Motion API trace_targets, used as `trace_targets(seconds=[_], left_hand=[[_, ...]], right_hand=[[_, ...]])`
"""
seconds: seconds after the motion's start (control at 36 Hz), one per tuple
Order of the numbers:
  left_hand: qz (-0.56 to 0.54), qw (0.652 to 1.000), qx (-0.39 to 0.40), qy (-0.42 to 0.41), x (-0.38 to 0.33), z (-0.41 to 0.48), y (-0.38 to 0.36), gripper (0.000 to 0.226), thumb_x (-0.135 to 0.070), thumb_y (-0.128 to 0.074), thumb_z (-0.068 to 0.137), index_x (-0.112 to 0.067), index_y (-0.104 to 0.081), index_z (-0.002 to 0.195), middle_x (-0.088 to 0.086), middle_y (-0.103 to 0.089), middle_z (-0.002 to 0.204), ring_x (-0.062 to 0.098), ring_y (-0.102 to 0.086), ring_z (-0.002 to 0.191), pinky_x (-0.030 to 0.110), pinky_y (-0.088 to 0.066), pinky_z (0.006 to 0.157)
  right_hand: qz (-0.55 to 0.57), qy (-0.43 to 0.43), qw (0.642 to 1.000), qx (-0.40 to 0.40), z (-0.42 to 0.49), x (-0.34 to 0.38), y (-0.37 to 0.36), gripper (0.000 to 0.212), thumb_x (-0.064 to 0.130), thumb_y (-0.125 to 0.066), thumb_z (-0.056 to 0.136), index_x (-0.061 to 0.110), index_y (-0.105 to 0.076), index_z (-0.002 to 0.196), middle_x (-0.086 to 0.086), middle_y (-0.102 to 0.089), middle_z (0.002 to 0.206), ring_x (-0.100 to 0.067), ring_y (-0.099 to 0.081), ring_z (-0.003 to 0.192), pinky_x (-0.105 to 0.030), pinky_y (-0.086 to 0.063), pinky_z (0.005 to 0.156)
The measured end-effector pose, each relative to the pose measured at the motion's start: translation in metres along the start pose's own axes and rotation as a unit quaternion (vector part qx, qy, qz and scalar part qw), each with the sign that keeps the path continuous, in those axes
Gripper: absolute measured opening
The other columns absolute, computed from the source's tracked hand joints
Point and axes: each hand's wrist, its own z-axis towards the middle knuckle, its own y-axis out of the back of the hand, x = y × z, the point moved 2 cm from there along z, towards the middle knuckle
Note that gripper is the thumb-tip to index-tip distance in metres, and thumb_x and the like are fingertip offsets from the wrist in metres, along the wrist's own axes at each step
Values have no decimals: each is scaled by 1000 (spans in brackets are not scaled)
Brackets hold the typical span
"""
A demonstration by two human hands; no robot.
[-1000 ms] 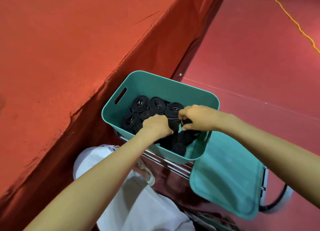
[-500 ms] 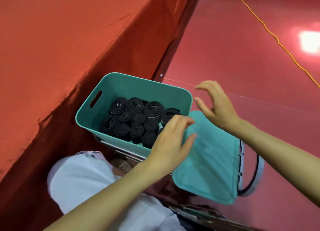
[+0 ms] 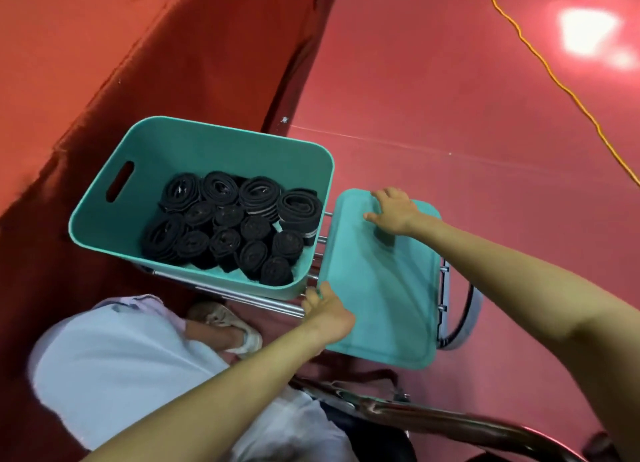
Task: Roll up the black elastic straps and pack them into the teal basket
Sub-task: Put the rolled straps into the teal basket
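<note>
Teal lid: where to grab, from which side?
Probably by its rim, two-handed: the teal lid lies flat and wide on the metal rack, so a top pinch has nothing to bite. Come in from the left edge, where the left hand is, and the far end under the right hand.

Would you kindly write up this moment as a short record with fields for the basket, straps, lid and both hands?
basket: teal basket, open, on a metal rack
straps: rolled black straps, packed inside the basket
lid: teal lid, off the basket, lying to its right
left hand: grips the lid's near-left edge
right hand: rests on the lid's far end
</note>
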Motion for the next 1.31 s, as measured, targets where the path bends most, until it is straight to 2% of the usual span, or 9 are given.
trace_targets(seconds=[0.33, 0.42, 0.53, 0.64, 0.83, 0.94, 1.06, 1.19, 1.31], left_hand=[[-91, 989, -19, 118, 31, 14, -4, 60, -8, -50, 93, 0, -13, 141, 15, -20, 145, 26, -33, 132, 25, -32, 103], [-130, 980, -15, 152, 36, 13, -8, 65, -11, -52, 94, 0, -9, 141, 14, -35, 141, 24, -43, 125, 28, -38, 97], [-252, 951, 46, 174, 45, 8, -13, 43, -3, -46, 94, -5, -22, 129, 8, -57, 106, 15, -52, 71, 26, -42, 59], [-302, 936, 41, 173, 49, 4, -10, 38, 3, -41, 92, 2, -34, 130, 11, -58, 86, 19, -53, 61, 32, -48, 56], [-398, 915, 33, 57, 37, -34, 0, 20, 6, -45, 94, -10, -55, 88, 5, -67, 86, 14, -63, 72, 29, -56, 72], [-399, 916, -20, -27, 26, -54, 14, 17, 2, -49, 94, -15, -47, 90, -1, -60, 87, 11, -60, 77, 25, -53, 72], [-353, 925, -56, -129, 11, -77, 28, 18, 1, -53, 93, -17, -49, 93, -5, -58, 87, 16, -60, 79, 37, -54, 79], [-317, 909, -81, -257, -11, -106, 49, 13, -18, -57, 86, -17, -51, 97, -9, -63, 85, 19, -59, 73, 41, -52, 73], [-305, 892, -140, -302, -17, -116, 85, 19, -25, -49, 78, -22, -53, 97, -2, -64, 83, 26, -57, 67, 37, -50, 63]], right_hand=[[-29, -5, 999, 41, 12, -8, -24, 98, 57, -66, 79, 22, -12, 152, -5, -6, 159, -25, -2, 147, -61, -7, 114], [-18, -12, 999, 42, 16, -11, -23, 103, 56, -70, 76, 23, -10, 152, -7, -6, 159, -26, -2, 147, -62, -6, 114], [5, -16, 999, 33, 20, -13, -27, 101, 57, -70, 75, 23, -13, 151, -8, -12, 157, -27, -6, 146, -62, -6, 113], [40, -22, 999, -8, 20, -15, -23, 85, 56, -69, 76, 19, -30, 141, -13, -34, 139, -31, -32, 133, -62, -9, 113], [121, -39, 991, -40, 23, -20, -10, 65, 52, -58, 87, 16, -39, 137, -12, -38, 136, -32, -41, 128, -57, -17, 113], [195, -46, 977, -76, 24, -20, 1, 61, 52, -57, 88, 14, -44, 134, -13, -40, 133, -31, -43, 126, -53, -26, 111], [267, -44, 955, -117, 19, -17, 20, 54, 52, -54, 91, 14, -49, 128, -11, -43, 127, -25, -49, 117, -42, -33, 107], [345, -41, 922, -171, 13, -15, 40, 33, 51, -50, 93, 19, -55, 99, -11, -57, 114, -17, -50, 89, -28, -38, 79], [374, -56, 904, -199, 9, -7, 52, 32, 51, -51, 92, 20, -55, 94, -15, -59, 110, -22, -55, 87, -27, -37, 74]])
